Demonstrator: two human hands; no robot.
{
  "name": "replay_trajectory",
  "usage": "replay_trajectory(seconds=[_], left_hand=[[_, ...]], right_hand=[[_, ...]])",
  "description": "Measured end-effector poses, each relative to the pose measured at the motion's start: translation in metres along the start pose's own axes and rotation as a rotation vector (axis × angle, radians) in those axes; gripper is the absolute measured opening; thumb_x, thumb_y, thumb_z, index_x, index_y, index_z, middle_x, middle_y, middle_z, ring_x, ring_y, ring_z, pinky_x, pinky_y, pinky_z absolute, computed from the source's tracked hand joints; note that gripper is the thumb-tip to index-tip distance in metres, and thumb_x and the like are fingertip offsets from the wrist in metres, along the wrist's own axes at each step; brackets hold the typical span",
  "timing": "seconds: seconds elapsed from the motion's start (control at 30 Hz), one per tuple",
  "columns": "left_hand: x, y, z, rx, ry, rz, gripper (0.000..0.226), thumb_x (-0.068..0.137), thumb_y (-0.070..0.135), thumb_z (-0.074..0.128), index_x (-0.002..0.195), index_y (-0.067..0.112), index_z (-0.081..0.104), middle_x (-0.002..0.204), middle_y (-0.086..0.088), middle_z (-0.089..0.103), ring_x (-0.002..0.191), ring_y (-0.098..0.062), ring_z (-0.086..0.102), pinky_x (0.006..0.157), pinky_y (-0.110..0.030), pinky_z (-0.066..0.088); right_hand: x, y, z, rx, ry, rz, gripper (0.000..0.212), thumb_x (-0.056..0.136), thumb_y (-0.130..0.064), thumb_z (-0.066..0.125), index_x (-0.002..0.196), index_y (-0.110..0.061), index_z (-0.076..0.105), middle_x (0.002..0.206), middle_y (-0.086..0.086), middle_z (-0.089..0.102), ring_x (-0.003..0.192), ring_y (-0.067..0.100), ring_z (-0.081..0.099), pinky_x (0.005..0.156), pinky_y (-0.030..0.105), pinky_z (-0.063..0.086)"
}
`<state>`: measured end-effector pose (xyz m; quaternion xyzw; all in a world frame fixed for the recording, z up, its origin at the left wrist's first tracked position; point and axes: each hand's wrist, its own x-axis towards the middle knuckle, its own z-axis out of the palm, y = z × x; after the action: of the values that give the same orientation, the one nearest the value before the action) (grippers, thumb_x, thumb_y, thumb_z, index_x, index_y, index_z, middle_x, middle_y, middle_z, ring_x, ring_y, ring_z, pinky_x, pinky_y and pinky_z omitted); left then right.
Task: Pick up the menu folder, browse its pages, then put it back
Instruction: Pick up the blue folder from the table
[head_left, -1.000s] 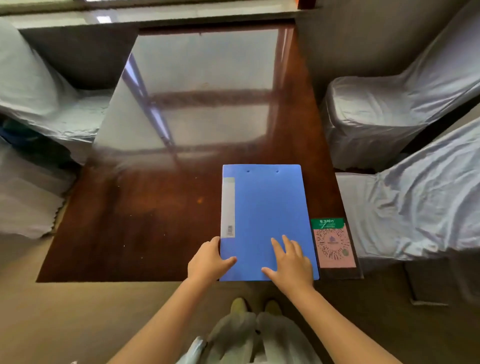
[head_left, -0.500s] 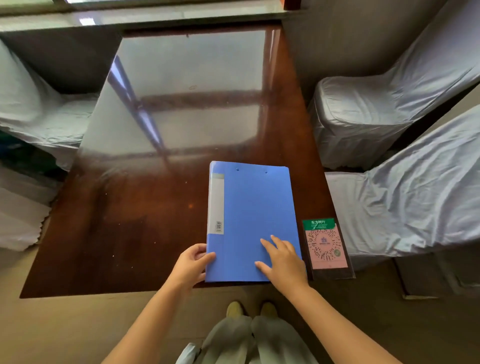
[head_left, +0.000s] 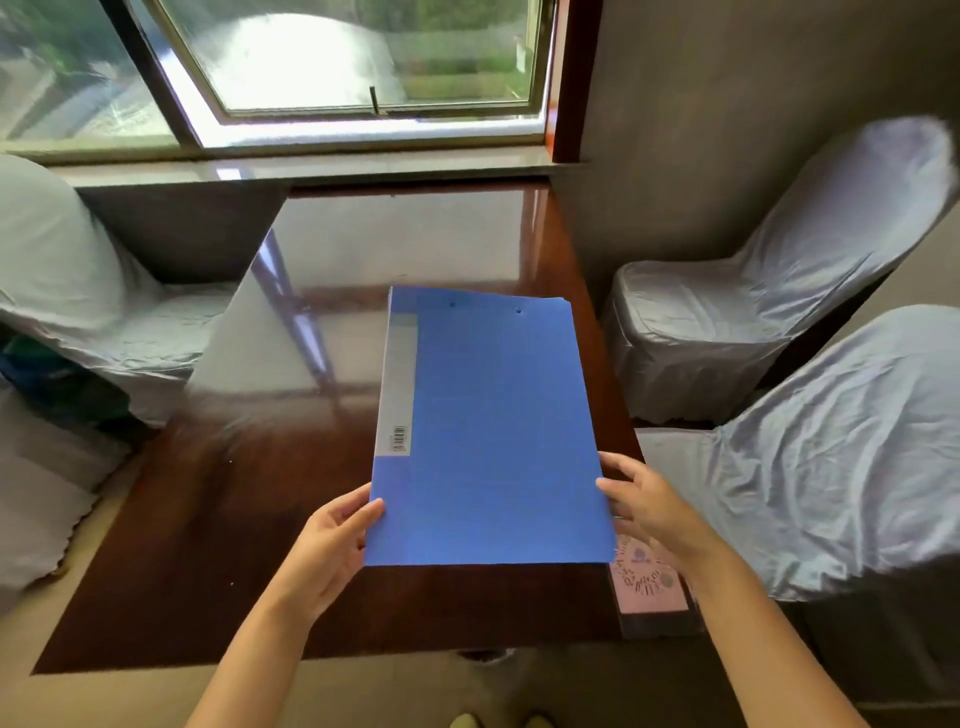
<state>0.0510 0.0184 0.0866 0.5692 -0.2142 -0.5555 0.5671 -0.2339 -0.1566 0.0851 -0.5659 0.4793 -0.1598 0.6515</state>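
Blue menu folder (head_left: 488, 431) (flat earlier) now lifted off table (head_left: 208, 519), both hands (head_left: 332, 540) gripping it.

Menu folder (head_left: 493, 431) above table (head_left: 208, 545), between both hands.

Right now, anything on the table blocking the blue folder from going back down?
Only the pink QR card at the near right corner, partly under the folder and right hand. The table is otherwise bare. Left hand grips the spine edge.

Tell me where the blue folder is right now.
The blue folder is at centre frame over the near right part of the table, closed, gripped at its near corners by the left hand and right hand.
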Motion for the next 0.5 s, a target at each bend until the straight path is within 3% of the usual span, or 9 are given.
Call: replay_trajectory(seconds=[0.13,0.2,0.27,0.37,0.43,0.5], left_hand=[[-0.003,0.016,0.011,0.128,-0.075,0.107,0.039,0.082,0.022,0.059,0.121,0.025,0.061,0.119,-0.01,0.068,0.102,-0.026,0.068,0.072,-0.033,0.06],[-0.003,0.021,0.018,0.288,-0.082,0.19,0.065,0.079,0.025,0.069,0.137,0.035,0.041,0.122,0.007,0.067,0.106,-0.014,0.066,0.075,-0.023,0.057],[-0.004,0.022,0.028,0.572,-0.113,0.26,0.103,0.071,0.024,0.08,0.143,0.047,0.01,0.141,0.027,0.044,0.126,0.001,0.046,0.093,-0.018,0.046],[-0.005,0.01,0.04,1.074,-0.066,0.451,0.12,0.067,0.014,0.081,0.142,0.047,-0.008,0.156,0.015,-0.013,0.141,0.002,-0.003,0.112,-0.023,0.022],[-0.005,0.003,0.046,1.164,-0.011,0.545,0.117,0.071,0.007,0.078,0.143,0.032,-0.012,0.153,0.004,-0.022,0.139,-0.004,-0.01,0.114,-0.03,0.019],[-0.006,0.002,0.048,1.154,0.032,0.646,0.11,0.071,0.004,0.077,0.146,0.024,-0.001,0.154,-0.009,-0.015,0.142,-0.016,-0.004,0.113,-0.036,0.021]], right_hand=[[-0.011,-0.012,-0.009,0.066,-0.044,-0.156,0.033,0.093,-0.015,0.054,0.121,-0.032,0.047,0.104,0.004,0.074,0.093,0.023,0.071,0.067,0.033,0.059],[-0.015,-0.014,-0.01,0.056,0.011,-0.217,0.035,0.093,-0.013,0.052,0.124,-0.029,0.044,0.104,0.007,0.073,0.091,0.026,0.071,0.07,0.04,0.059],[-0.017,-0.015,-0.012,0.062,0.054,-0.249,0.035,0.094,-0.012,0.051,0.125,-0.025,0.043,0.105,0.009,0.072,0.09,0.026,0.071,0.072,0.043,0.059],[-0.019,-0.018,-0.016,0.095,0.067,-0.263,0.034,0.094,-0.011,0.05,0.125,-0.024,0.043,0.105,0.011,0.072,0.091,0.028,0.071,0.072,0.044,0.058],[-0.021,-0.021,-0.019,0.112,0.063,-0.274,0.033,0.094,-0.01,0.049,0.124,-0.024,0.044,0.102,0.011,0.073,0.09,0.03,0.071,0.069,0.041,0.057],[-0.022,-0.024,-0.02,0.114,0.055,-0.288,0.032,0.095,-0.01,0.049,0.123,-0.024,0.045,0.1,0.009,0.074,0.09,0.03,0.071,0.067,0.04,0.057]])
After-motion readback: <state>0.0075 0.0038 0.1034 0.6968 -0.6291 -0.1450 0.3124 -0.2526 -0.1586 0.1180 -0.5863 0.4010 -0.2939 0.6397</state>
